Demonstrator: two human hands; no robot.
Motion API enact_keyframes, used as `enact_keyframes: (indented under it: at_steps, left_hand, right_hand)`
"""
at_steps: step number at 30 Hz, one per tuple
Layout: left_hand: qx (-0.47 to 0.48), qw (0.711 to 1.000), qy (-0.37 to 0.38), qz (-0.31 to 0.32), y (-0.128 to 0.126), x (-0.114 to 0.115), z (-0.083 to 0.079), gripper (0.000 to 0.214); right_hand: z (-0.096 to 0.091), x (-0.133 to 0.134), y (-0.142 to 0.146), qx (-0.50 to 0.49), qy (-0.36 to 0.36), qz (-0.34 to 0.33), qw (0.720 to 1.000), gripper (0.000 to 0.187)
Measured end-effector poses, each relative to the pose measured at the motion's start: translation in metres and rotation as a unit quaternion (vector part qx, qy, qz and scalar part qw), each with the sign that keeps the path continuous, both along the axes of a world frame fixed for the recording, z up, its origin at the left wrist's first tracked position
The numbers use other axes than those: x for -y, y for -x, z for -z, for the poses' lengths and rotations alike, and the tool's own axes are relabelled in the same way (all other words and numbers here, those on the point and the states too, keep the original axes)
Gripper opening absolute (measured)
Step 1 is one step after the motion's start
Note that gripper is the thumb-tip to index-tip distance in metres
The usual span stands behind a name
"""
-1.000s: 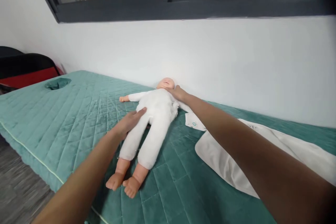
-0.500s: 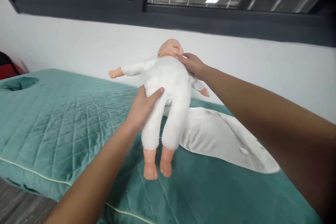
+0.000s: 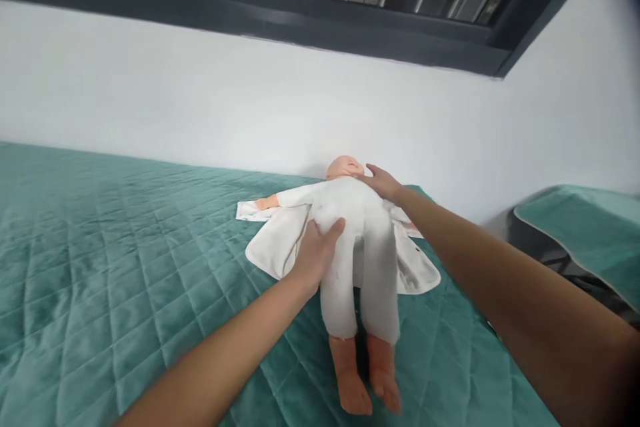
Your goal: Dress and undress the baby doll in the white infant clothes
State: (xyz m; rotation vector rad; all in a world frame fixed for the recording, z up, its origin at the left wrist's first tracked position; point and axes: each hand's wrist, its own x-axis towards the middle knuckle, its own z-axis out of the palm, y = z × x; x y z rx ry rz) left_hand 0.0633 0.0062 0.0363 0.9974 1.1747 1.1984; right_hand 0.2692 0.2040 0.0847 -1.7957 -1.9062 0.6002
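Note:
A baby doll (image 3: 357, 240) in a white suit lies on its back on a spread white garment (image 3: 273, 250), on the teal quilted bed (image 3: 125, 253). Its head is toward the wall and its bare feet point at me. My left hand (image 3: 315, 253) wraps the doll's hip and upper left leg, thumb across the front. My right hand (image 3: 383, 181) cups the doll's neck and shoulder just below the head, fingers curled against it. One doll arm stretches out to the left over the garment.
A white wall (image 3: 250, 107) runs right behind the bed, with a dark-framed window (image 3: 320, 7) above. A second teal-covered bed (image 3: 585, 227) stands at the right, across a dark gap. The quilted cover stretches far to the left.
The doll was lifted off the bed, carried to the right and now lies on the spread white garment. Both hands kept their hold throughout.

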Motion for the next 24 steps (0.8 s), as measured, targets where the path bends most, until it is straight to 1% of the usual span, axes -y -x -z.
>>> enact_keyframes:
  at_steps: [2,4,6,7,8,9,11,12,13,14,15,16,17,18,19,21,24]
  left_hand:
    - [-0.061,0.998,0.033,-0.005,0.002,-0.007,0.002,0.065]
    - [-0.117,0.992,0.047,0.029,0.012,-0.019,0.003,0.067]
    - [-0.193,0.98,0.014,0.051,0.026,-0.035,0.002,0.067]
    - [-0.253,0.966,-0.021,0.04,0.033,-0.043,0.002,0.061]
    - [-0.325,0.944,-0.059,0.021,0.039,-0.049,0.003,0.052]
    - [-0.394,0.915,-0.089,-0.001,0.045,-0.055,0.005,0.043]
    - [-0.501,0.855,-0.131,-0.017,0.052,-0.06,0.011,0.028]
    - [-0.536,0.832,-0.145,-0.014,0.054,-0.061,0.014,0.025]
    - [-0.56,0.814,-0.156,-0.007,0.055,-0.061,0.017,0.024]
    - [-0.577,0.8,-0.162,-0.003,0.056,-0.06,0.02,0.024]
    - [-0.589,0.792,-0.16,0.001,0.056,-0.06,0.022,0.025]
    - [-0.596,0.789,-0.15,0.002,0.056,-0.06,0.023,0.029]
    - [-0.599,0.789,-0.137,0.004,0.057,-0.06,0.024,0.033]
    - [-0.601,0.789,-0.127,0.007,0.058,-0.061,0.024,0.036]
    - [-0.601,0.79,-0.119,0.011,0.058,-0.063,0.024,0.037]
    - [-0.6,0.792,-0.112,0.013,0.061,-0.067,0.026,0.037]
    - [-0.589,0.799,-0.12,0.009,0.067,-0.074,0.03,0.029]
  right_hand:
    - [0.006,-0.006,-0.006,0.015,0.012,-0.007,1.0,0.111]
    - [0.004,-0.011,-0.015,0.033,0.024,-0.02,0.999,0.11]
    - [-0.005,-0.014,-0.024,0.053,0.031,-0.032,0.998,0.106]
    - [-0.011,-0.013,-0.027,0.064,0.029,-0.036,0.997,0.101]
    - [-0.017,-0.012,-0.027,0.073,0.021,-0.035,0.996,0.095]
    - [-0.023,-0.009,-0.024,0.082,0.001,-0.029,0.996,0.086]
    - [-0.029,0.0,-0.004,0.097,-0.065,-0.019,0.993,0.068]
    - [-0.029,0.006,0.012,0.108,-0.121,-0.022,0.986,0.06]
    - [-0.028,0.012,0.032,0.117,-0.159,-0.042,0.979,0.054]
    - [-0.024,0.019,0.053,0.135,-0.167,-0.096,0.972,0.049]
    - [-0.02,0.026,0.075,0.156,-0.17,-0.145,0.962,0.049]
    - [-0.014,0.033,0.096,0.181,-0.165,-0.196,0.95,0.052]
    - [-0.008,0.039,0.116,0.22,-0.148,-0.253,0.93,0.055]
    - [-0.002,0.045,0.133,0.266,-0.131,-0.288,0.911,0.057]
    - [0.003,0.049,0.147,0.307,-0.122,-0.299,0.895,0.054]
    - [0.014,0.053,0.166,0.333,-0.111,-0.306,0.885,0.044]
    - [0.022,0.051,0.171,0.332,-0.099,-0.297,0.89,0.028]
